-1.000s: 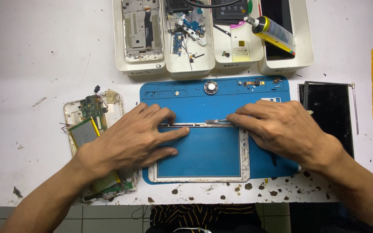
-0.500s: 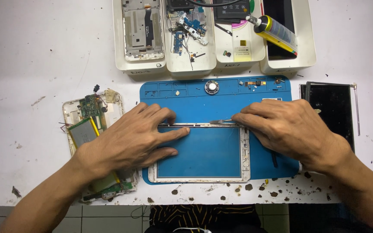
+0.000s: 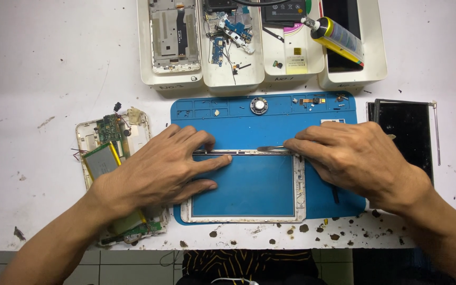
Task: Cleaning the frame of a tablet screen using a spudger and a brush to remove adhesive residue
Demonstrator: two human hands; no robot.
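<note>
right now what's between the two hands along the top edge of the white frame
In the head view, between the left hand and right hand, the thin metal tool lies along the white frame, on the blue mat.

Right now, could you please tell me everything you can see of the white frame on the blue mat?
The frame is a thin white rectangular bezel, seemingly plastic, lying flat on the blue mat with the mat showing through its open middle. Its edges look scuffed. The left hand presses on its left side and top edge; the right hand holds a slim metal tool against the top edge near the right corner.
</note>
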